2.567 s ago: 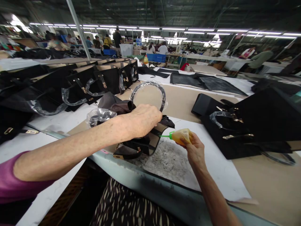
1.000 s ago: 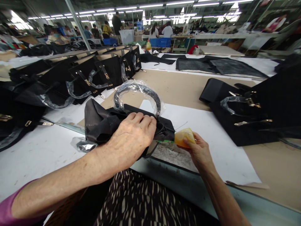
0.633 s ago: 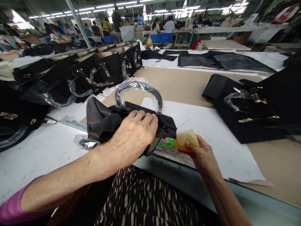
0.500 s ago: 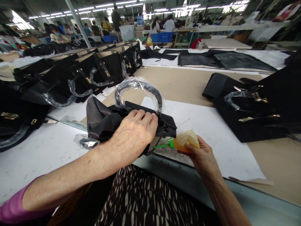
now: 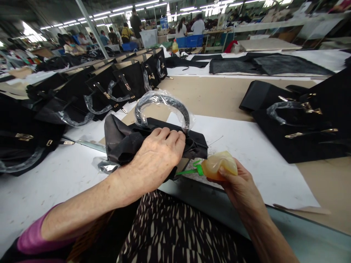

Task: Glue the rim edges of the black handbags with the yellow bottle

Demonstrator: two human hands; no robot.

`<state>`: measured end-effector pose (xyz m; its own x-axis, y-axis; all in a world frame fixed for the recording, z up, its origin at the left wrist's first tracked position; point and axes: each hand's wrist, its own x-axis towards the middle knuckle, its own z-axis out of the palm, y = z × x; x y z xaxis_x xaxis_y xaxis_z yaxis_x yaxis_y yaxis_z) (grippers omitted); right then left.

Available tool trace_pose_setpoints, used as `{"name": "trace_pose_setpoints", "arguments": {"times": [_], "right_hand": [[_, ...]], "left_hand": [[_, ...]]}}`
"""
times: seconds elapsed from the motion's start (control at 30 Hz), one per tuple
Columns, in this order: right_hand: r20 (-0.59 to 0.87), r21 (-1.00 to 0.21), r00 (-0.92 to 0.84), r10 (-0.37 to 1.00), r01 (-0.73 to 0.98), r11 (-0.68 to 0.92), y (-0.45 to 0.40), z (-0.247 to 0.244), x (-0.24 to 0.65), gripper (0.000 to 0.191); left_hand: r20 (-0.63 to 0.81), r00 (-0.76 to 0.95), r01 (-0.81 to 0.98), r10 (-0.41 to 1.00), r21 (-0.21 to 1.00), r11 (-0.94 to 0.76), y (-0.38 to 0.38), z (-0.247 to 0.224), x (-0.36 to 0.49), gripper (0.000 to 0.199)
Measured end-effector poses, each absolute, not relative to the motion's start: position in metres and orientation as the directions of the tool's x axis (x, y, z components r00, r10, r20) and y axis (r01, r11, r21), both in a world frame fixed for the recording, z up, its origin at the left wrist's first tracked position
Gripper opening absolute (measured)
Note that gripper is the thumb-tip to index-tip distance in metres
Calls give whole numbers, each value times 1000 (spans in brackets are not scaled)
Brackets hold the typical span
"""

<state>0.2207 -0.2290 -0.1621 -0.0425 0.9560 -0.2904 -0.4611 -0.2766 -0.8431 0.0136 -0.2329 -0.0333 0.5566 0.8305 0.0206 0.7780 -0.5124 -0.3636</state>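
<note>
My left hand [image 5: 166,151] is closed over the upper edge of a black handbag [image 5: 120,140], whose fabric bunches under the fingers. A curved handle [image 5: 164,98] wrapped in clear plastic arches up behind my knuckles. In my right hand [image 5: 236,179] is a soft squeeze bottle [image 5: 219,166] of amber liquid, lying on its side and pinched by the thumb. Its green nozzle [image 5: 189,171] points left into the opening on the bag's near side; where the tip ends is hard to see.
Finished-looking black bags [image 5: 131,78] stand in a row at the left. Another black bag [image 5: 296,124] lies at the right. White paper [image 5: 252,146] covers brown board [image 5: 208,95] on the table. Black fabric panels [image 5: 268,64] lie farther back. Several people work in the background.
The bottle's nozzle has shifted slightly left and down relative to the bag. My left hand keeps its hold. The whole view has turned a little.
</note>
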Motion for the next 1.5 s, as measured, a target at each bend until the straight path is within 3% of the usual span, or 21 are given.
{"name": "trace_pose_setpoints", "arguments": {"times": [0.23, 0.47, 1.0, 1.23, 1.5], "right_hand": [[-288, -812, -86, 954, -505, -291, -241, -144, 217, 41], [-360, -763, -49, 932, -559, -324, -244, -155, 220, 39], [-441, -690, -80, 894, -607, -395, -252, -163, 217, 44], [-446, -690, -19, 895, -629, -358, -247, -162, 219, 47], [-430, -715, -74, 900, -582, -389, -259, -158, 215, 44]], "left_hand": [[36, 546, 792, 837, -348, -502, -234, -35, 11, 50], [149, 555, 811, 819, -317, -492, -243, -39, 2, 42], [209, 569, 808, 796, -325, -492, -243, -41, 3, 39], [202, 564, 810, 801, -324, -489, -243, -41, 5, 38], [174, 564, 806, 807, -327, -493, -242, -40, 6, 39]]}}
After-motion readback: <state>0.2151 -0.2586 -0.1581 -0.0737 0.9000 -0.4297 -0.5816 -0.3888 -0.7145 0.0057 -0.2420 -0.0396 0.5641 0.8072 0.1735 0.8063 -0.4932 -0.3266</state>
